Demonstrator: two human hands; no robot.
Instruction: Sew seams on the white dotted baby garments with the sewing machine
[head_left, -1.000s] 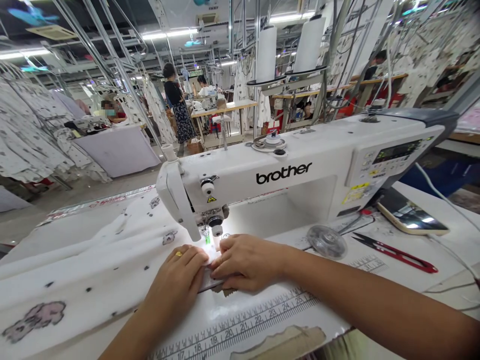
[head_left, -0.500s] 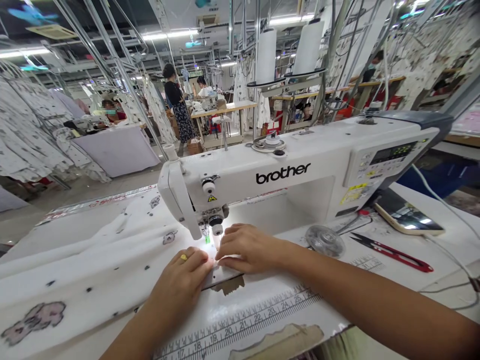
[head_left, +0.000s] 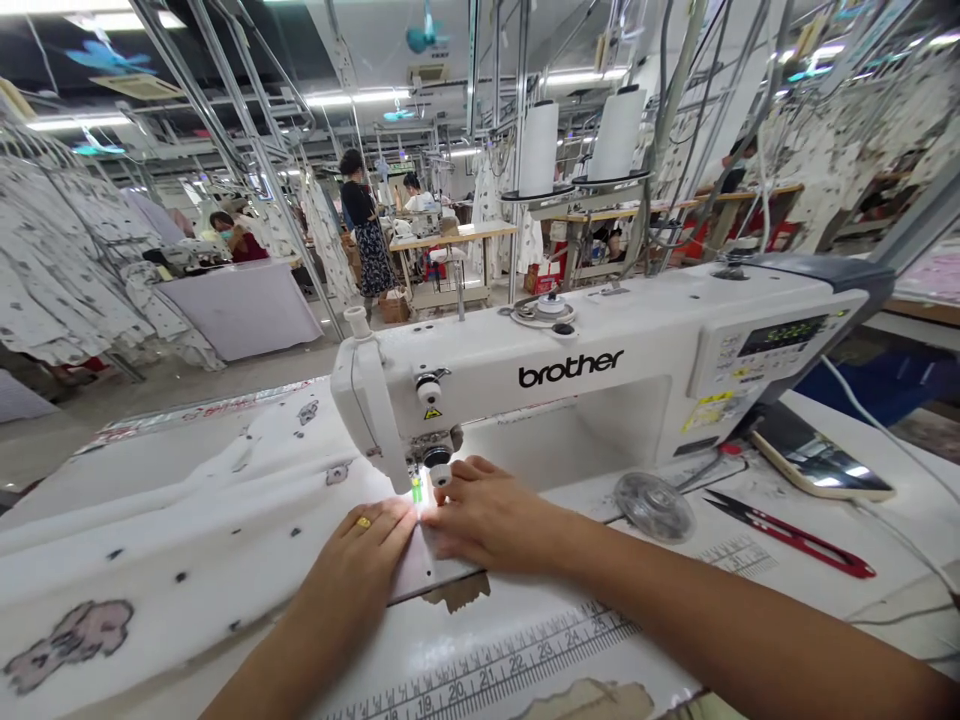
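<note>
Fingers (head_left: 396, 519) of the left hand (head_left: 364, 550) and right hand (head_left: 491, 515) nearly meet, grip unclear, at white printed fabric (head_left: 202, 530) spread mostly leftward of them, the sewing machine (head_left: 480, 350) just beyond, sewn and unsewn lengths impossible to tell.

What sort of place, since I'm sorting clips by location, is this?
Probably a garment workshop: a sewing machine, large white thread cones, and printed white fabric hanging in rows.

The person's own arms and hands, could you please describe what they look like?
The left hand wears a yellow ring on one finger; no ring shows on the right hand, whose fingers are partly hidden. Neither hand is gloved. The left forearm and right forearm are bare, without visible sleeves or watch.
</note>
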